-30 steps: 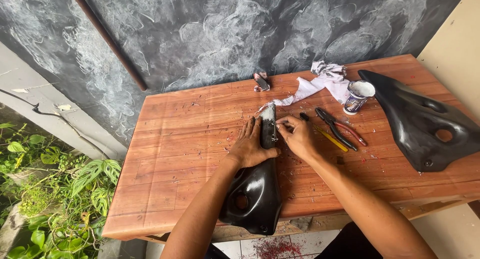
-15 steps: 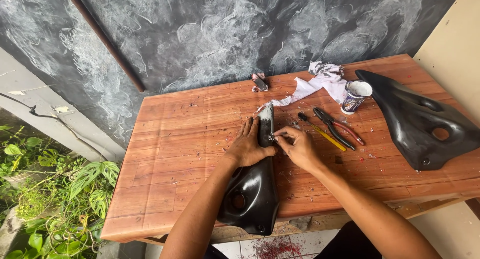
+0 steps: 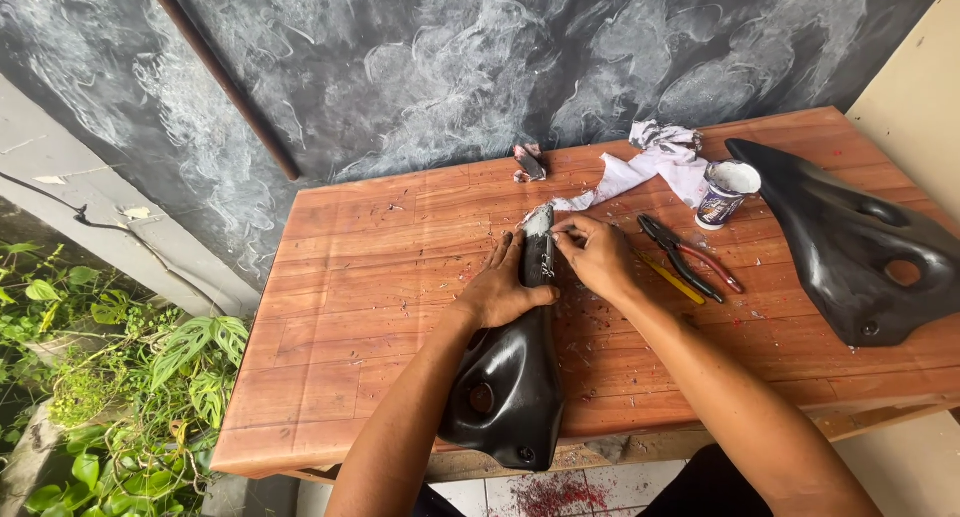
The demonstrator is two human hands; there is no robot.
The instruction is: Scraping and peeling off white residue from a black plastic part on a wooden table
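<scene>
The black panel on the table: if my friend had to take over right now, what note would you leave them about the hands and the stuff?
Left hand: lies flat on the black panel, pressing its narrow end to the table.
Right hand: fingertips pinched at the panel's pale, whitish tip; whether they hold something small cannot be told.
Nearby: pliers and a yellow-handled tool lie right of the hands; a small tub and a rag beyond; a second panel at the far right.
Done: the tip looks coated or scraped pale; crumbs litter the table.
Left: the rest of the panel is glossy black, untouched.
</scene>
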